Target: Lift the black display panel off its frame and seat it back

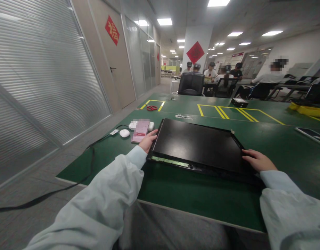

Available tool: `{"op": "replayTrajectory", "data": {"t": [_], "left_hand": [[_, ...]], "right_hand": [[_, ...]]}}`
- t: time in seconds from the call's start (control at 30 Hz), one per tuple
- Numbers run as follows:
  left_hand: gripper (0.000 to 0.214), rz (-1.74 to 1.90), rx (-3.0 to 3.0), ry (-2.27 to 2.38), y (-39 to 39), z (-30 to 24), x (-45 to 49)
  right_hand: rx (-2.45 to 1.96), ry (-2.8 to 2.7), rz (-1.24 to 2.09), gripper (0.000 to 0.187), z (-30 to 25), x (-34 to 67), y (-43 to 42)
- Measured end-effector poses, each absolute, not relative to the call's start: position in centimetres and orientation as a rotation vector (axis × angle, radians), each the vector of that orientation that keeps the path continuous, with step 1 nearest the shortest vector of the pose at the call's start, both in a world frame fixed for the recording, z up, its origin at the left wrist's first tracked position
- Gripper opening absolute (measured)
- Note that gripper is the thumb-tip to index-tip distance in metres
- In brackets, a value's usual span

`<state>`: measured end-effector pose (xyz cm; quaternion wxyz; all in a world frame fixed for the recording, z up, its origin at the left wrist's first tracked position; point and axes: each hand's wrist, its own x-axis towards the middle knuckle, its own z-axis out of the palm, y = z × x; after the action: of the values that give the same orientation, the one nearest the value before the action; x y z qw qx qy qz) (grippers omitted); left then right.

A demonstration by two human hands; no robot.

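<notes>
A flat black display panel (198,144) with a dark frame lies face up over the green table, slightly askew. Along its near edge a strip of green circuit board (171,161) is exposed. My left hand (148,140) grips the panel's left side, its fingers at the edge and partly hidden. On the right side, my right hand (259,160) holds the frame, fingertips over the rim and thumb out of sight. Whether the panel rests fully on the table or is slightly raised, I cannot tell.
Left of the panel are a phone (140,131), a white rounded case (124,133) and a black cable (92,156). Red-handled scissors (152,108), a small clear bag (184,117), a black box (239,102) and another phone (312,134) lie farther off. Several people sit beyond.
</notes>
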<state>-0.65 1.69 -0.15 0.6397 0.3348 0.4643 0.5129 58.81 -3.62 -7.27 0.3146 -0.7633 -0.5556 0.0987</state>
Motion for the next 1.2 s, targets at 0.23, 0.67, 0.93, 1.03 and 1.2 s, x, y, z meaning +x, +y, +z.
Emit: {"op": "replayTrajectory", "data": {"t": [0.23, 0.67, 0.93, 1.03, 1.2], "left_hand": [[0.09, 1.15, 0.763, 1.017, 1.4, -0.3, -0.6], [0.031, 1.286, 1.022, 1.056, 1.0, -0.3, 0.4], [0.042, 1.333, 1.113, 1.05, 1.1, 0.0, 0.4], [0.056, 1.304, 1.101, 1.016, 0.6, 0.2, 0.6], [0.066, 1.257, 1.157, 0.914, -0.4, 0.8, 0.8]], "right_hand": [[-2.074, -1.437, 0.312, 0.044, -5.6, 57.8, -4.3], [-2.086, -1.415, 0.293, 0.044, -5.5, 57.4, -4.5], [-2.13, -1.441, 0.317, 0.053, -5.1, 57.2, -4.6], [-2.107, -1.433, 0.301, 0.048, -5.1, 57.1, -4.7], [-2.111, -1.426, 0.346, 0.045, -4.9, 57.2, -4.7]]}}
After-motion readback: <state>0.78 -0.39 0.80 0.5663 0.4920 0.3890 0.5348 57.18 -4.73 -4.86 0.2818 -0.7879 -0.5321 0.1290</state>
